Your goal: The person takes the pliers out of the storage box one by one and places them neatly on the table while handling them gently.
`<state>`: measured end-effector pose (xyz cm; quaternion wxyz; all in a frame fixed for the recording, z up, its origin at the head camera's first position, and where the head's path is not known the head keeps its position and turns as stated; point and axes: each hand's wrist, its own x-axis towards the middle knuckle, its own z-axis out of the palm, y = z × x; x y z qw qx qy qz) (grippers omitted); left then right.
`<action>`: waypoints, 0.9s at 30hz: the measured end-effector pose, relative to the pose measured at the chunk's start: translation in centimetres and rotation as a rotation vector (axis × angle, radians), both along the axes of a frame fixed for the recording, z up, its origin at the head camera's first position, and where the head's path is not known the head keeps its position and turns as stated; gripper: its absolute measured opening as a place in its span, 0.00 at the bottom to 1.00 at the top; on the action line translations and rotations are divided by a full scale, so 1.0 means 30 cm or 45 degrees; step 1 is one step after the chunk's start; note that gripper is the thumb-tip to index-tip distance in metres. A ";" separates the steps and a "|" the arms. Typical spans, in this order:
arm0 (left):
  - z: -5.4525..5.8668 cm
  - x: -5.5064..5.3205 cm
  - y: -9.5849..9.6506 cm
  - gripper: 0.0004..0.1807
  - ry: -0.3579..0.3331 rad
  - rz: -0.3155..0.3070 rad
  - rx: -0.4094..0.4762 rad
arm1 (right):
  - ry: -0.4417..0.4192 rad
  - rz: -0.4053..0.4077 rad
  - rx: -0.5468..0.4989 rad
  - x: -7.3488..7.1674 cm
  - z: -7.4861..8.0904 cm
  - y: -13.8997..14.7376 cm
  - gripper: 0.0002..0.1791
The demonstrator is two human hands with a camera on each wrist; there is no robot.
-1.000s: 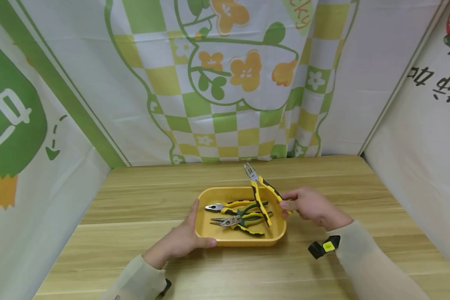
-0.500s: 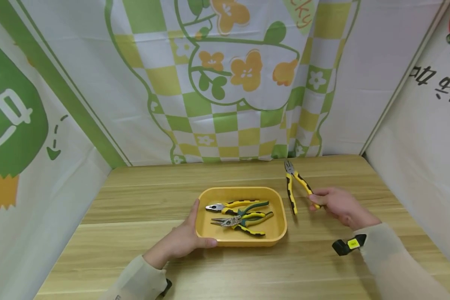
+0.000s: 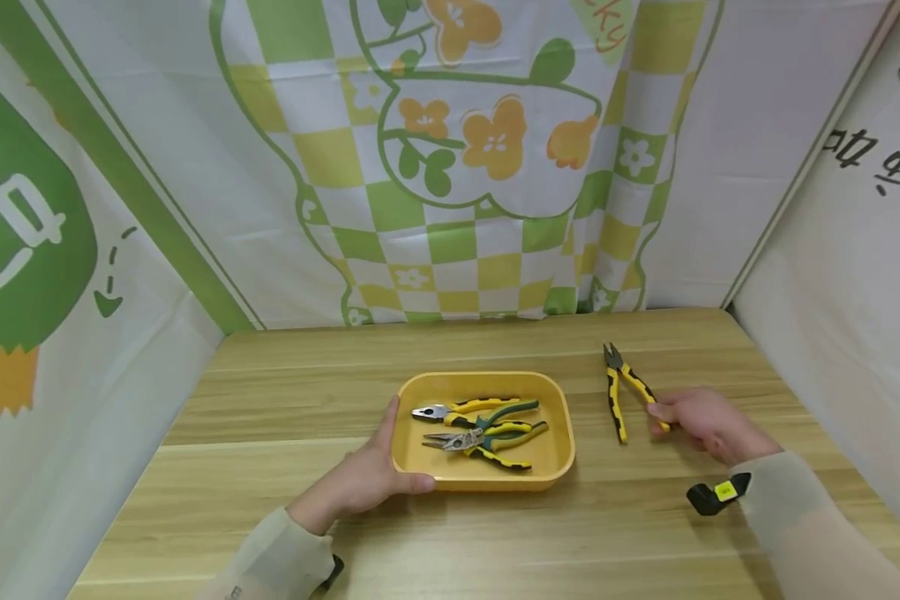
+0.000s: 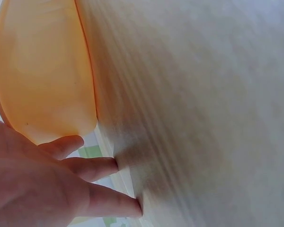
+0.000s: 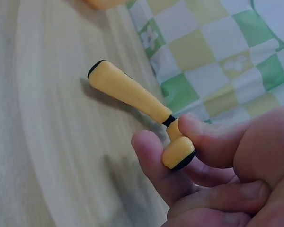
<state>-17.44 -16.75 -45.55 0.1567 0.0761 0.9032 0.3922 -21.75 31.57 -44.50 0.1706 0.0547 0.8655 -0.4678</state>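
"What's behind the wood-grain tabletop?"

"A green, yellow and white checked cloth with orange flowers, and pale printed panels at both sides."

"And the right hand?"

"It pinches one handle of yellow-and-black combination pliers between thumb and fingers. The handles stand apart, the jaws point away from the person, and the pliers are over the table, right of the yellow tray."

"The left?"

"The left hand spans the tray's near left corner: thumb along the near side, fingers spread and straight."

"Inside the tray?"

"Silver-headed needle-nose pliers lie among overlapping yellow-and-black and green handles."
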 end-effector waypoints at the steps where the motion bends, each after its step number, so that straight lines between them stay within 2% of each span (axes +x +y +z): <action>1: 0.000 0.000 0.001 0.77 -0.002 0.000 0.002 | -0.010 0.005 0.012 0.001 -0.002 0.003 0.16; 7: 0.006 0.002 0.004 0.78 -0.011 0.002 -0.009 | -0.067 0.034 0.037 0.000 -0.011 0.014 0.16; 12: 0.008 0.004 0.004 0.77 0.000 -0.008 -0.008 | -0.024 0.069 0.089 0.006 -0.001 0.007 0.15; 14: 0.008 0.005 0.002 0.77 0.000 -0.012 0.000 | 0.045 0.136 0.242 0.013 0.011 -0.003 0.14; 17: 0.006 0.005 0.000 0.77 0.005 -0.019 0.014 | 0.156 0.229 0.546 0.021 0.037 -0.024 0.21; 20: 0.007 0.004 -0.001 0.77 0.005 -0.016 0.018 | 0.200 0.247 0.802 0.018 0.064 -0.054 0.27; 22: 0.009 0.005 -0.001 0.77 0.005 -0.011 0.015 | 0.200 0.234 0.856 0.013 0.074 -0.078 0.31; 27: 0.014 0.009 0.004 0.76 0.015 -0.014 0.017 | 0.215 0.199 0.941 -0.003 0.071 -0.132 0.51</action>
